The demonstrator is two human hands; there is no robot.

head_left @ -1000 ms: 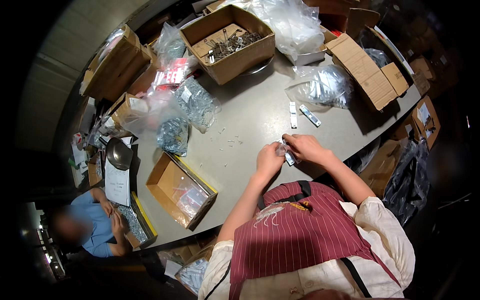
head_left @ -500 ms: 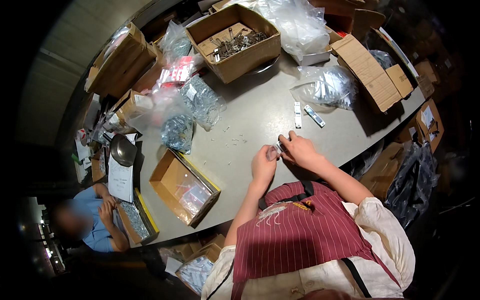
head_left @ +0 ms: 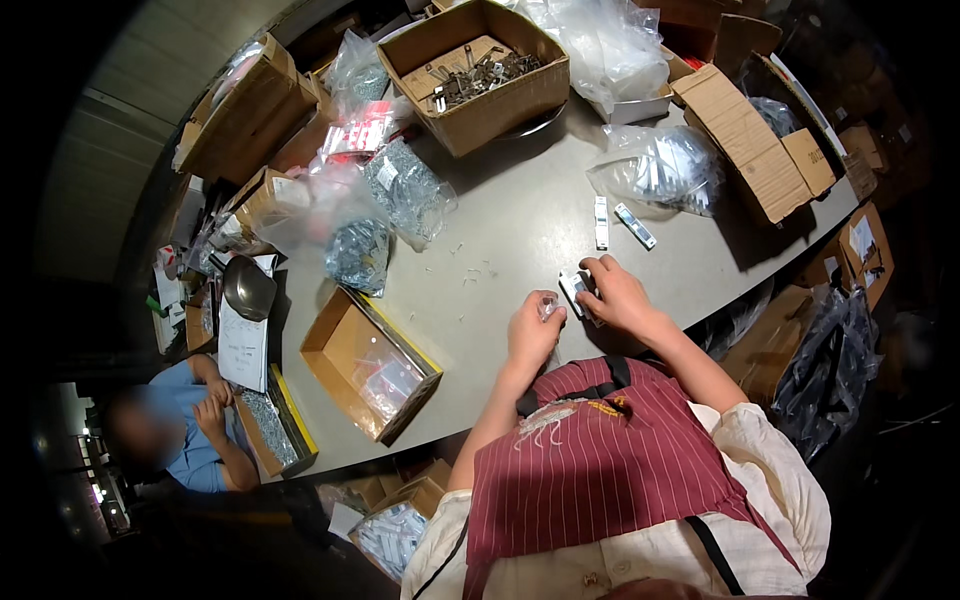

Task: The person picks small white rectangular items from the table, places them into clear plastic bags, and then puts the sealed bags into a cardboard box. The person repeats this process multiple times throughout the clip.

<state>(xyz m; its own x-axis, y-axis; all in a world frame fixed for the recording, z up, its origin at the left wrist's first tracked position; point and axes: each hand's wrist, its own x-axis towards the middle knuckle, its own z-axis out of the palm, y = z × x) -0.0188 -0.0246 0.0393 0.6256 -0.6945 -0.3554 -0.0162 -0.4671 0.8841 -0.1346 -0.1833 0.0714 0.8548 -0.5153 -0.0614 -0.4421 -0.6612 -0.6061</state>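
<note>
My left hand [head_left: 534, 328] is closed on a small clear plastic bag [head_left: 548, 305], near the table edge in front of my apron. Just to its right, my right hand [head_left: 618, 297] bends its fingers round a slim white and dark metal-looking piece [head_left: 574, 287]. Its lower end is covered by the fingers. Beyond my hands, a similar slim white piece [head_left: 601, 222] lies on the grey table, with another slim piece [head_left: 635, 226] slanted beside it. Several small screw-like bits [head_left: 470, 274] are scattered to the left of my hands.
An open shallow carton [head_left: 325, 350] with small clear bags stands at the left. Bags of metal parts [head_left: 358, 255] lie behind it. A box of metal clips [head_left: 475, 120] is at the back, a bag of metal pieces [head_left: 665, 170] at the right. A co-worker [head_left: 190, 425] sits far left.
My right hand has moved slightly right, away from my left hand. More of the slim white piece now shows between them. The whole view has shifted a little.
</note>
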